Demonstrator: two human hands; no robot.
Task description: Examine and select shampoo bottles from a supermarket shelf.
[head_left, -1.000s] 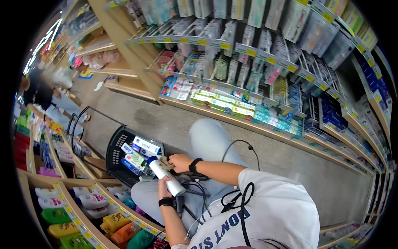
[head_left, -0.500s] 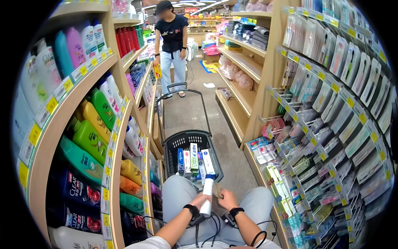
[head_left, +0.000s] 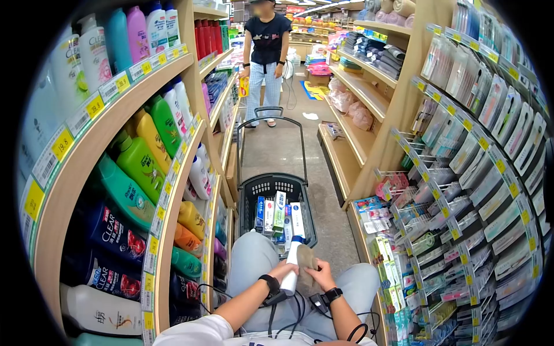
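My left hand (head_left: 280, 270) is closed around a white bottle (head_left: 293, 255) with a dark blue cap, which tilts over my lap. In my right hand (head_left: 321, 274), the fingers pinch a grey-brown cloth (head_left: 306, 258) right beside the bottle. The cloth appears to touch the bottle's side. Just beyond my knees stands a black shopping basket (head_left: 309, 222) with its long handle raised. Several boxes (head_left: 280, 210) in white, blue and green lie inside it, looking like toothpaste cartons.
Shampoo bottles (head_left: 124, 193) fill the curved shelves on my left. Hanging packets (head_left: 493, 155) and small boxes (head_left: 386, 268) line the rack on my right. Further up the aisle a person (head_left: 266, 55) stands holding a yellow-and-red package (head_left: 244, 86). Black cables (head_left: 294, 311) lie across my lap.
The view has shifted, so the scene sits further right. My right hand has raised the cloth against the bottle, and more of the cloth shows. The left hand still holds the bottle.
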